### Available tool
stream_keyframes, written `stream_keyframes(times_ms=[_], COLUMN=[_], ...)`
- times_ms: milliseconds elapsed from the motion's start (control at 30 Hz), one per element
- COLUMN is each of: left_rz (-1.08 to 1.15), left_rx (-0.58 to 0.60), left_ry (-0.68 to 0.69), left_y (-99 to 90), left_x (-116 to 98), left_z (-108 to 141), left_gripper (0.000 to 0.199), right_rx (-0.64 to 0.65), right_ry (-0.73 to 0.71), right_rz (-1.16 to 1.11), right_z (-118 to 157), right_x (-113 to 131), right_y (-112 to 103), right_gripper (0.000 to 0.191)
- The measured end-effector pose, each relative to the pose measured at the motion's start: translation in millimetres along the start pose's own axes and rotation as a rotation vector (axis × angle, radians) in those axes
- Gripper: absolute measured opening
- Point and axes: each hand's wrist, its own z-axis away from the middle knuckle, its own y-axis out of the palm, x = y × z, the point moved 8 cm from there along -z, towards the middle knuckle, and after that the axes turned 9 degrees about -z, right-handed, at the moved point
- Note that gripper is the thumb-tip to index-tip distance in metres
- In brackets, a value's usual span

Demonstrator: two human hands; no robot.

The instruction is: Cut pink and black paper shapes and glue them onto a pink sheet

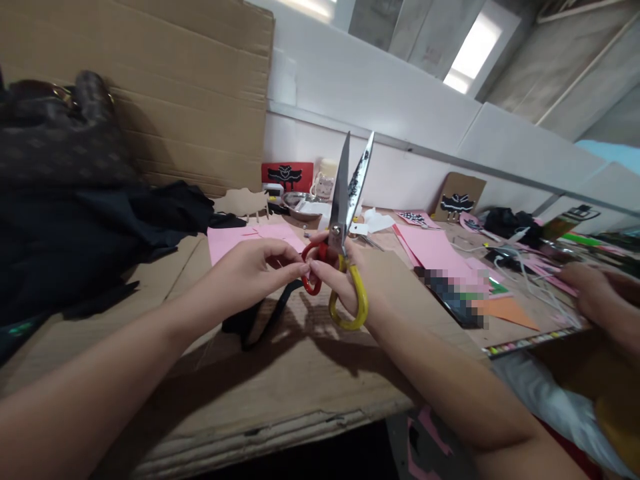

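Observation:
My right hand (345,277) holds a pair of scissors (339,230) with the blades pointing up and slightly apart. Its thumb passes through the yellow handle loop, while the red loop sits by the fingertips. My left hand (263,267) meets it there, thumb and forefinger pinched together. What lies in that pinch is too small to make out. Below the hands, a black fabric piece with a narrow strap (273,319) lies on the cardboard-covered table (280,393); whether it touches my fingers I cannot tell. Behind my left hand is pink paper (225,241).
Dark cloth (90,247) and a patterned brown bag (60,147) fill the left side. A metal dish (303,212) stands at the back. To the right lie pink sheets (430,253), a black flat object (445,297) and cables. Another person's hand (595,293) is at far right.

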Motion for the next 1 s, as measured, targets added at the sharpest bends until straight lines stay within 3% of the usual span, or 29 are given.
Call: stream_keyframes(times_ms=[167,400,533,733,1000], left_rz=[-0.014,0.165,0.219,0.291,0.263], left_rx=[0.074,-0.047,-0.035,0.03,0.057], left_ry=[0.004,-0.095,-0.145,-0.174,-0.144], left_y=[11.2,-0.6,-0.3,14.5,19.5], left_x=[9,10,10,20,19], left_z=[0,-3,-3,-2,0], left_gripper=[0.028,0.026,0.023,0.028,0.028], right_rx=[0.002,-0.044,-0.043,-0.038,-0.02], right_ry=[-0.056,0.001,-0.03,-0.077,-0.105], right_rz=[0.108,0.379,0.332,0.205,0.053], right_z=[0,1,1,0,-3], right_x=[6,17,13,5,-5], right_y=[0,-7,-6,-5,0], right_gripper=[0.017,0.021,0.02,0.024,0.024])
